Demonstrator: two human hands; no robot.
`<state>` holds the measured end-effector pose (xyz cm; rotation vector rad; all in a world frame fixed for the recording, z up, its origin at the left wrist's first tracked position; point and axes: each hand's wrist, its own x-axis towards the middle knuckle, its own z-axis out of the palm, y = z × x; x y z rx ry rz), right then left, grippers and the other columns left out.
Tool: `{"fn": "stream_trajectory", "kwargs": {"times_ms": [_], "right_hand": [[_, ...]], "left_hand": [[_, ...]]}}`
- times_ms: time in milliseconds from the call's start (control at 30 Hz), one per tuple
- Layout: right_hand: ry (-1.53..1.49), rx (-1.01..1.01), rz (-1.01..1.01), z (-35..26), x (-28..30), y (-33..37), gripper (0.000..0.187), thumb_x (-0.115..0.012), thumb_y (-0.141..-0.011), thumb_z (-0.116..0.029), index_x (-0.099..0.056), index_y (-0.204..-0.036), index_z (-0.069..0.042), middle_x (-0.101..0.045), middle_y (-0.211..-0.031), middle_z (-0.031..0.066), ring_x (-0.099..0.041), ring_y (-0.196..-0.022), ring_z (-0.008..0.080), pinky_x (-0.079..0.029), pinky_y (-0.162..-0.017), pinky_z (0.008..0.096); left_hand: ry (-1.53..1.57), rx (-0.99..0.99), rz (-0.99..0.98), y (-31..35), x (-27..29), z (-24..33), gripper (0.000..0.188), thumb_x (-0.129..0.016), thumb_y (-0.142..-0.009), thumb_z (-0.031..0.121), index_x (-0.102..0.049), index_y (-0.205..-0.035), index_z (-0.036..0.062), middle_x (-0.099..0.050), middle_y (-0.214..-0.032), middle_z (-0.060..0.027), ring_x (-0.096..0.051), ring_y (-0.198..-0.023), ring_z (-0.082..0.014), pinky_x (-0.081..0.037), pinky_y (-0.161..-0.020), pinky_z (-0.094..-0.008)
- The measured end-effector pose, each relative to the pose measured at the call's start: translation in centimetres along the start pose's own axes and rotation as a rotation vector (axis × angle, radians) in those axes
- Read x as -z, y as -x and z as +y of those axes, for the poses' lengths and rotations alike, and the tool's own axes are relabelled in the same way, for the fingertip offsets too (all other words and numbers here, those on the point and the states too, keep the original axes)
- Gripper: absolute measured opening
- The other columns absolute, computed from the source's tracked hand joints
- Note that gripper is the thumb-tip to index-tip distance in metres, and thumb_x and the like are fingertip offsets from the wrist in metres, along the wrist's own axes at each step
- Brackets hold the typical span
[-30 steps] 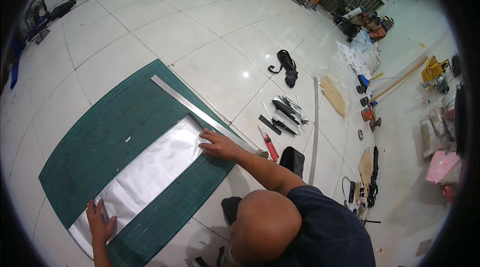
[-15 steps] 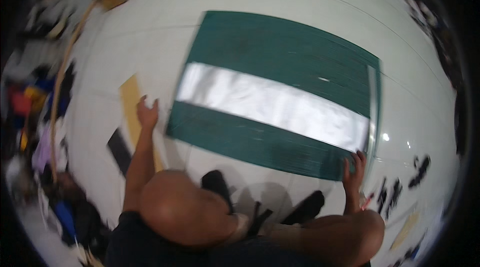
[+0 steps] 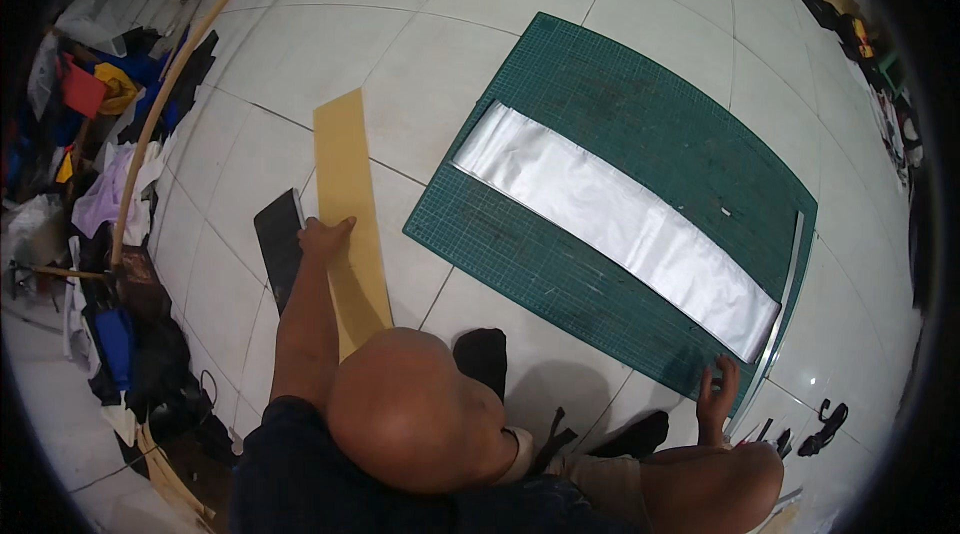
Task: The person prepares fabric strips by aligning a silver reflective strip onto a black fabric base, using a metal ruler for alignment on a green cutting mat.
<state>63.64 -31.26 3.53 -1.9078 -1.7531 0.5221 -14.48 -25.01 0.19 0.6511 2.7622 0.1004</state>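
Note:
My left hand (image 3: 326, 240) is over the tan board strip (image 3: 345, 164), its thumb spread to the right across it. The other fingers of this hand come down by the strip's left edge, beside a black flat piece (image 3: 276, 242). At the lower right, my right hand (image 3: 716, 389) is at the near edge of the green cutting mat (image 3: 640, 129), its fingers slightly bent and apart, holding nothing. A long silver, shiny sheet strip (image 3: 610, 219) lies slantwise across the mat, its near end just beyond my right fingers.
A metal ruler-like bar (image 3: 785, 289) runs along the mat's right edge. Black tools (image 3: 825, 429) lie on the tiles at the lower right. A curved wooden rod (image 3: 150, 124) borders piled cloth and bags on the left. My bent knees (image 3: 415, 409) are close below.
The view has turned, so the mat and strips appear shifted right and more tilted. My left hand has come down onto the tan strip. My right hand is a little farther from the silver strip.

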Motion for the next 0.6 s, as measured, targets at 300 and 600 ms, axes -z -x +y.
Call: {"fn": "stream_trajectory", "kwargs": {"times_ms": [300,600], "right_hand": [[0.016,0.006,-0.14,-4.4,3.6,-5.5,0.023,-0.07,-0.085,-0.009,-0.065,-0.106,-0.001,-0.068,-0.099,0.0164,-0.067,-0.092,0.0291,-0.053,-0.081,0.0367],[-0.138,0.259,-0.36,-18.4,10.7,-16.4,0.039,-0.067,-0.091,-0.038,-0.064,-0.114,-0.007,-0.067,-0.108,0.0146,-0.066,-0.101,0.0273,-0.054,-0.084,0.0366]], "left_hand": [[0.898,-0.287,-0.683,0.7,9.6,5.7,0.038,-0.065,-0.089,0.021,-0.06,-0.12,-0.0017,-0.067,-0.106,-0.0106,-0.065,-0.094,-0.0201,-0.053,-0.08,-0.0324],[0.95,-1.18,-0.244,19.7,26.7,28.7,0.052,-0.063,-0.095,0.021,-0.044,-0.139,0.0039,-0.053,-0.134,-0.012,-0.054,-0.118,-0.0211,-0.041,-0.1,-0.0302]]}}
